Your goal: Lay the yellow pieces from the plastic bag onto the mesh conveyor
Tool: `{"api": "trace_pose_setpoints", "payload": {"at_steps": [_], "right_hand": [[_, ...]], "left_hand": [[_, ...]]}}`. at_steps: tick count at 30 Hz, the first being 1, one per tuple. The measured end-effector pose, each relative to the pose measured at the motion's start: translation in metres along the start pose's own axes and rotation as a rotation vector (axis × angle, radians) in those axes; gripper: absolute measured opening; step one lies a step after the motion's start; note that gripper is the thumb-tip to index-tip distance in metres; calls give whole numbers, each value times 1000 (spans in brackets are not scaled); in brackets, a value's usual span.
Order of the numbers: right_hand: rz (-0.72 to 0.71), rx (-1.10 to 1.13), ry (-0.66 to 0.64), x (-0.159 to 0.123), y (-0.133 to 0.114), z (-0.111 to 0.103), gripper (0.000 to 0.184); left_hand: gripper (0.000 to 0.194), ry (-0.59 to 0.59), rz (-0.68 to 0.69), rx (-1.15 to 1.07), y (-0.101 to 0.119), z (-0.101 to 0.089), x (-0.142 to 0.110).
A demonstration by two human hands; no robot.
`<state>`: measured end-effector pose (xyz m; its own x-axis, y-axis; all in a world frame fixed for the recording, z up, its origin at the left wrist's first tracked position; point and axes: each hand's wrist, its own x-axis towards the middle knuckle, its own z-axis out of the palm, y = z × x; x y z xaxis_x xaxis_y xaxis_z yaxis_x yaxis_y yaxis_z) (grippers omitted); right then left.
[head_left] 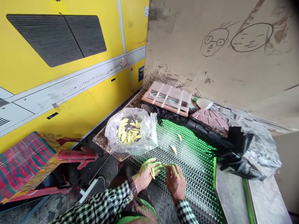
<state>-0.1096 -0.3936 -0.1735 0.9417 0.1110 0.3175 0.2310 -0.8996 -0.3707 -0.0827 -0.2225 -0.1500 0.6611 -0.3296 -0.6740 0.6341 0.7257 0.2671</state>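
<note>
My left hand is shut around a pale yellow sliver, possibly of fruit, held over a sheet of honeycomb mesh lit green in places. My right hand sits next to it, fingers pinched together, and a thin pale strip shows at its fingertips. Two loose slivers lie on the mesh beyond my hands. Farther on, a clear plastic bag holds a heap of similar slivers. Checked sleeves cover both forearms.
A yellow machine panel runs along the left, with a red striped stool below it. A white power strip lies on the floor. A sketched cardboard sheet stands behind a slatted tray, black plastic and a pinkish slab.
</note>
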Motion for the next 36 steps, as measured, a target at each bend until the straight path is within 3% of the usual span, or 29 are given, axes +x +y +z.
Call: {"api": "trace_pose_setpoints", "payload": {"at_steps": [3, 6, 9, 13, 16, 18, 20, 23, 27, 31, 36], "right_hand": [[0, -161, 24, -3, 20, 6, 26], [-6, -158, -10, -5, 16, 2, 26], [136, 62, -30, -8, -12, -6, 27], [383, 516, -223, -13, -49, -8, 37], [554, 698, -235, -12, -51, -3, 43], [620, 681, -196, -11, -41, -1, 43], [584, 483, -109, -10, -26, 1, 41], [337, 60, 50, -11, 1, 5, 35], [31, -205, 76, -16, 28, 12, 35], [15, -180, 73, -24, 22, 9, 32], [183, 256, -121, -28, -35, -7, 31]], "left_hand": [[44, 51, -1, 14, 4, 3, -7], [42, 46, 12, 4, 5, 4, -9], [42, 15, 41, -26, 1, 3, -6], [46, -57, 91, -22, -6, 4, -2], [45, -99, 79, 2, -10, 8, 0], [44, -82, 70, 12, -12, 10, 1], [42, -21, 59, 26, -12, 10, 2], [40, 62, 32, 43, -11, 8, 1], [37, 72, 21, 35, -7, 7, -2], [37, 68, 26, 20, -7, 7, 0], [40, 39, 43, 32, -11, 13, 3]]}}
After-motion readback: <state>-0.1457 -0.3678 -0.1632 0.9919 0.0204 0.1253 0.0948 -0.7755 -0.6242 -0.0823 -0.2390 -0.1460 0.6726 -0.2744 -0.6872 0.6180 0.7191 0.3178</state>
